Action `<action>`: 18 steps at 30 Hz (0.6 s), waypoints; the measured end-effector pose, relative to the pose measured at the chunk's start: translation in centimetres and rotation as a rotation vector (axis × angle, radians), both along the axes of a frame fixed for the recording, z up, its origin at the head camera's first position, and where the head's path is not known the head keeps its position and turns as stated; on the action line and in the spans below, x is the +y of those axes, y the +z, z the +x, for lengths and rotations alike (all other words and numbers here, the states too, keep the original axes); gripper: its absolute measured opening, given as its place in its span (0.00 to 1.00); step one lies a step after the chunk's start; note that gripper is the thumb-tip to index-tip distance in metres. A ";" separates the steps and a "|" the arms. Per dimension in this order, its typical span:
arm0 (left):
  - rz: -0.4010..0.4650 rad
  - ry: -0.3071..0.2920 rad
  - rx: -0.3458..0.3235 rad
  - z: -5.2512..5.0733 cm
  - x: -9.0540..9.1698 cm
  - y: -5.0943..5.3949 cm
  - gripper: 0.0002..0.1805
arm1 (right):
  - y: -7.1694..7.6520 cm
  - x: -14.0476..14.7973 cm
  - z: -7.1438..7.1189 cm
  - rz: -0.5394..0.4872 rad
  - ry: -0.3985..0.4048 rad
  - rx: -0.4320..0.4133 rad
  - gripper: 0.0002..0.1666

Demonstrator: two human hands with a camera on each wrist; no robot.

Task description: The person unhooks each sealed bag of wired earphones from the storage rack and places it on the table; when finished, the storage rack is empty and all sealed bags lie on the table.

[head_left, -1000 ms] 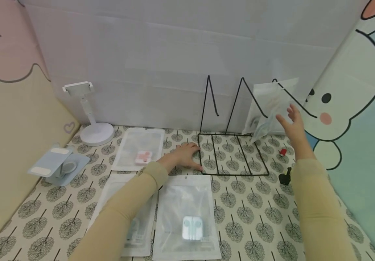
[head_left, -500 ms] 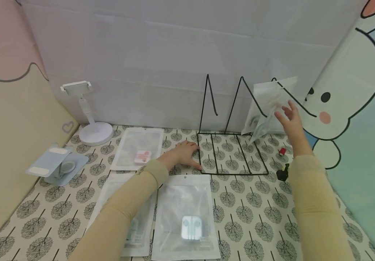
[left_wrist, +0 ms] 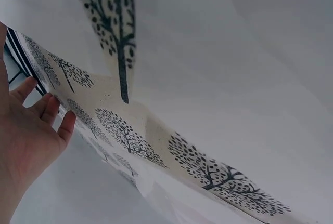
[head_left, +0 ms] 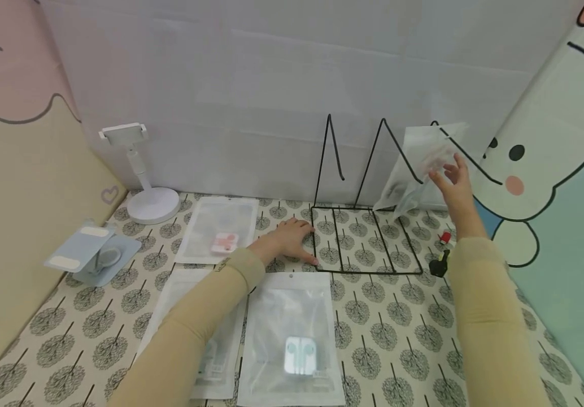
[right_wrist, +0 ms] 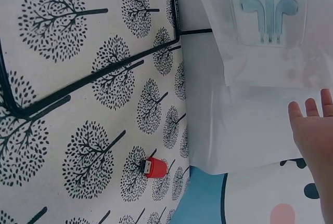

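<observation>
The left hand (head_left: 291, 239) rests at the left side of a black wire rack (head_left: 341, 265), fingers spread, thumb and fingertips at its edge. Upright pouches (head_left: 426, 141) stand at the rack's right end. Beside them the right hand (head_left: 457, 189) is raised with fingers apart; whether it touches a pouch cannot be told from the head view. In the right wrist view one pouch shows pale green earphones in a clear case (right_wrist: 268, 13), and the hand (right_wrist: 315, 130) is near its edge, holding nothing. The left wrist view shows the left hand (left_wrist: 34, 135) with relaxed fingers.
Flat pouches lie on the patterned table: one with a pink case (head_left: 225, 243), one with a white case (head_left: 300, 356), another partly under the left arm. A white stand (head_left: 153, 205) and blue stand (head_left: 106, 263) are at left; a red USB stick (head_left: 445, 237) and black-yellow object (head_left: 439, 264) at right.
The right hand has shifted slightly, its thumb and fingers a little closer together. The left hand stays at the rack's edge. The head view has shifted a little.
</observation>
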State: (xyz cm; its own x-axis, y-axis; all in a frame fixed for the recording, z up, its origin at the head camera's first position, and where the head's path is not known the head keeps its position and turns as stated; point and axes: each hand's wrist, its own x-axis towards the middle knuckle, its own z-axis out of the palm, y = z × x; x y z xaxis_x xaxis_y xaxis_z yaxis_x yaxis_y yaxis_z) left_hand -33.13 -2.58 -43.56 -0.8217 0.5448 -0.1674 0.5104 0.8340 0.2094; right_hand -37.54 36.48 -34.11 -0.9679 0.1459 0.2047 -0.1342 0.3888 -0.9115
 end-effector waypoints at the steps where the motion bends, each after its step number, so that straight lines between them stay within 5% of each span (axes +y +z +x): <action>1: 0.001 0.000 0.002 0.0 0.0 0.0 0.55 | 0.0 0.0 0.0 -0.008 -0.006 0.011 0.50; 11: 0.000 -0.001 0.006 -0.1 0.0 -0.1 0.54 | 0.7 -1.4 1.5 -0.100 -0.086 0.061 0.48; 18: 0.000 -0.007 0.009 -0.1 0.0 -0.2 0.55 | -0.3 -0.4 1.1 -0.337 -0.139 0.130 0.44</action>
State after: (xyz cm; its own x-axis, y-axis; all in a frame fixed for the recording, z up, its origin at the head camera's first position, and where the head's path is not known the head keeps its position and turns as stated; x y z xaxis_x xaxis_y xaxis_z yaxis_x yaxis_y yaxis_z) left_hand -33.26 -2.56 -43.75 -0.8194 0.5504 -0.1600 0.5179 0.8305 0.2050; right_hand -36.46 36.05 -34.41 -0.9033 0.3541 0.2423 -0.2239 0.0927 -0.9702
